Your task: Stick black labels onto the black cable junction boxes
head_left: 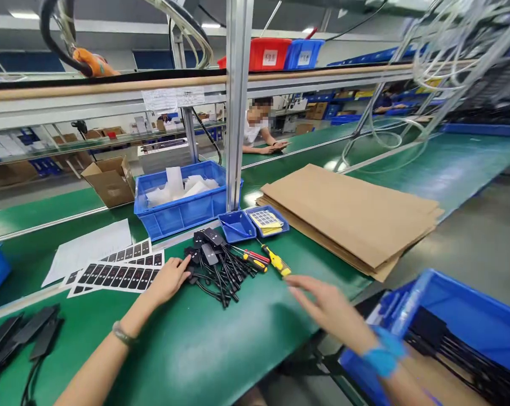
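Green bench [204, 349] — black cable parts [218, 265], label sheets [115, 275], cardboard [347, 217], blue bin [181, 206].

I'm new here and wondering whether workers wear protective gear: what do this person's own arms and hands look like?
Both are bare, with no gloves, and no sleeves cover the forearms in view. The left hand has a thin, dull grey bracelet at its wrist. The right hand has a wider, bright blue wristband, too blurred to show any marking.
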The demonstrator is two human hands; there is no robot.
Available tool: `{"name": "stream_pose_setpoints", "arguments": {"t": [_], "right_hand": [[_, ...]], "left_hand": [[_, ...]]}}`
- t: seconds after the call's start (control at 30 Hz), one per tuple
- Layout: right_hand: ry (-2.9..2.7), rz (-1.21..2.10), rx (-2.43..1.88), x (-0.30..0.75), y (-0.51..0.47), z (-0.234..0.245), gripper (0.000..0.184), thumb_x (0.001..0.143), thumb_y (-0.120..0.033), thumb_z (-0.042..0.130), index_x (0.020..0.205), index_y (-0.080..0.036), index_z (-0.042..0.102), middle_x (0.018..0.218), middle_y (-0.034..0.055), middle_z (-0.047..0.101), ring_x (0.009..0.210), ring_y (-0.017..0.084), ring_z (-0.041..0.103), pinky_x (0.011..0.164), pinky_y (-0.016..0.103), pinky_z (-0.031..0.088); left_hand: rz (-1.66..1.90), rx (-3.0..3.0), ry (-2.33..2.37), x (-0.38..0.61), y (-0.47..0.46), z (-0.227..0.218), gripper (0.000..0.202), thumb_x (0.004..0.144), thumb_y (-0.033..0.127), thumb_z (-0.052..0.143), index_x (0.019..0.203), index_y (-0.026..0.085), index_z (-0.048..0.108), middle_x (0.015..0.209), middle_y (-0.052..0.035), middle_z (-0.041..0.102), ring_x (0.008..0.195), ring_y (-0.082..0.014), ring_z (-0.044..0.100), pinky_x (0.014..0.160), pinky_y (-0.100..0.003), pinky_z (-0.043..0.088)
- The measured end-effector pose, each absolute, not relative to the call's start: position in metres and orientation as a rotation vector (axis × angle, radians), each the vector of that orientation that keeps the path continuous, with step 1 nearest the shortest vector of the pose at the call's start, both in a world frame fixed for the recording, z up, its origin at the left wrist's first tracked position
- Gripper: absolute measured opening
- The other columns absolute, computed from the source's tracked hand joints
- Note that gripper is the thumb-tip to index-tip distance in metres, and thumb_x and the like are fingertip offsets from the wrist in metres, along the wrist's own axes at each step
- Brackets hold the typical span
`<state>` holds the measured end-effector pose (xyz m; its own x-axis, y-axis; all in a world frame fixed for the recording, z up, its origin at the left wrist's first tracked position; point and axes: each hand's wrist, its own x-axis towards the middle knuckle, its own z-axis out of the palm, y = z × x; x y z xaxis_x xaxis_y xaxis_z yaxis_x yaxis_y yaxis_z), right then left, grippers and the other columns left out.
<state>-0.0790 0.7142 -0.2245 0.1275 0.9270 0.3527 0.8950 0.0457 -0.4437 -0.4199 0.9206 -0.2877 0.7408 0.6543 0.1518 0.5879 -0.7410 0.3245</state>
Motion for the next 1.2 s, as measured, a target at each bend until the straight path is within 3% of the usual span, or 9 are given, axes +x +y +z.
{"name": "stream_pose_setpoints", "arguments": {"t": [0.13, 0.3, 0.47, 0.63, 0.77, 0.9, 1.0, 1.1, 1.2], "right_hand": [[-1.982, 0.153, -1.955, -0.163, 0.777, -0.217, 0.032, 0.101, -0.029, 0.038, 0.106, -0.022, 0.068, 0.099, 0.0080, 0.073, 0.091, 0.021, 0.070, 0.080, 0.030, 0.055], [-2.123, 0.038, -2.166, -0.203, 0.825, -0.256, 0.028, 0.095, -0.040, 0.057, 0.103, -0.014, 0.064, 0.107, 0.0157, 0.064, 0.104, 0.029, 0.064, 0.078, 0.033, 0.054], [-2.134, 0.125, -2.055, -0.204, 0.812, -0.268, 0.022, 0.101, -0.031, 0.048, 0.115, -0.020, 0.060, 0.107, 0.0088, 0.065, 0.090, 0.021, 0.067, 0.070, 0.029, 0.052], [-2.081, 0.342, -2.011, -0.200, 0.788, -0.254, 0.022, 0.098, -0.027, 0.053, 0.117, -0.020, 0.064, 0.109, 0.0087, 0.066, 0.097, 0.023, 0.068, 0.077, 0.030, 0.053], [-2.034, 0.509, -1.829, -0.207, 0.777, -0.252, 0.025, 0.095, -0.018, 0.052, 0.115, -0.020, 0.067, 0.109, 0.0082, 0.071, 0.099, 0.021, 0.068, 0.085, 0.031, 0.053], [-2.191, 0.667, -1.609, -0.221, 0.791, -0.247, 0.022, 0.098, -0.025, 0.050, 0.109, -0.022, 0.069, 0.104, 0.0045, 0.075, 0.096, 0.020, 0.070, 0.084, 0.027, 0.052], [-2.188, 0.433, -1.958, -0.231, 0.829, -0.243, 0.033, 0.099, -0.040, 0.049, 0.110, -0.015, 0.066, 0.106, 0.0137, 0.073, 0.097, 0.025, 0.070, 0.081, 0.031, 0.052], [-2.169, 0.258, -2.215, -0.232, 0.866, -0.243, 0.041, 0.099, -0.042, 0.048, 0.114, -0.005, 0.061, 0.110, 0.0242, 0.068, 0.099, 0.030, 0.070, 0.079, 0.035, 0.053], [-2.234, 0.274, -2.168, -0.224, 0.870, -0.240, 0.029, 0.097, -0.032, 0.051, 0.109, -0.008, 0.062, 0.104, 0.0199, 0.070, 0.097, 0.029, 0.070, 0.077, 0.033, 0.052]], "left_hand": [[0.420, 2.575, 0.921, -0.435, 0.876, -0.304, 0.051, 0.099, 0.046, 0.042, 0.145, 0.024, 0.041, 0.118, -0.0119, 0.060, 0.107, -0.0258, 0.059, 0.095, -0.045, 0.053], [0.479, 2.482, 0.850, -0.452, 0.837, -0.314, 0.047, 0.102, 0.032, 0.035, 0.150, 0.032, 0.033, 0.146, -0.0124, 0.042, 0.132, -0.0269, 0.045, 0.109, -0.050, 0.044], [0.356, 2.530, 0.751, -0.449, 0.843, -0.291, 0.034, 0.100, 0.030, 0.044, 0.132, 0.030, 0.053, 0.155, -0.0100, 0.034, 0.141, -0.0312, 0.034, 0.113, -0.055, 0.038], [0.149, 2.515, 0.530, -0.426, 0.856, -0.258, 0.031, 0.090, 0.030, 0.064, 0.120, 0.027, 0.057, 0.130, -0.0101, 0.055, 0.120, -0.0293, 0.053, 0.104, -0.048, 0.046], [0.223, 2.434, 0.612, -0.425, 0.837, -0.253, 0.038, 0.084, 0.031, 0.072, 0.118, 0.025, 0.056, 0.111, -0.0067, 0.055, 0.097, -0.0236, 0.059, 0.085, -0.037, 0.053], [0.344, 2.448, 0.724, -0.445, 0.823, -0.267, 0.052, 0.088, 0.028, 0.065, 0.136, 0.027, 0.046, 0.128, -0.0109, 0.048, 0.108, -0.0256, 0.056, 0.092, -0.040, 0.052], [0.386, 2.535, 0.789, -0.455, 0.824, -0.273, 0.061, 0.088, 0.035, 0.066, 0.144, 0.029, 0.040, 0.146, -0.0150, 0.036, 0.126, -0.0339, 0.045, 0.105, -0.052, 0.042], [0.332, 2.486, 0.758, -0.459, 0.826, -0.271, 0.048, 0.091, 0.041, 0.062, 0.135, 0.028, 0.047, 0.135, -0.0130, 0.050, 0.123, -0.0321, 0.047, 0.106, -0.053, 0.041], [0.304, 2.385, 0.779, -0.462, 0.824, -0.265, 0.047, 0.090, 0.047, 0.062, 0.130, 0.026, 0.048, 0.122, -0.0114, 0.056, 0.112, -0.0287, 0.054, 0.098, -0.047, 0.048]]}}
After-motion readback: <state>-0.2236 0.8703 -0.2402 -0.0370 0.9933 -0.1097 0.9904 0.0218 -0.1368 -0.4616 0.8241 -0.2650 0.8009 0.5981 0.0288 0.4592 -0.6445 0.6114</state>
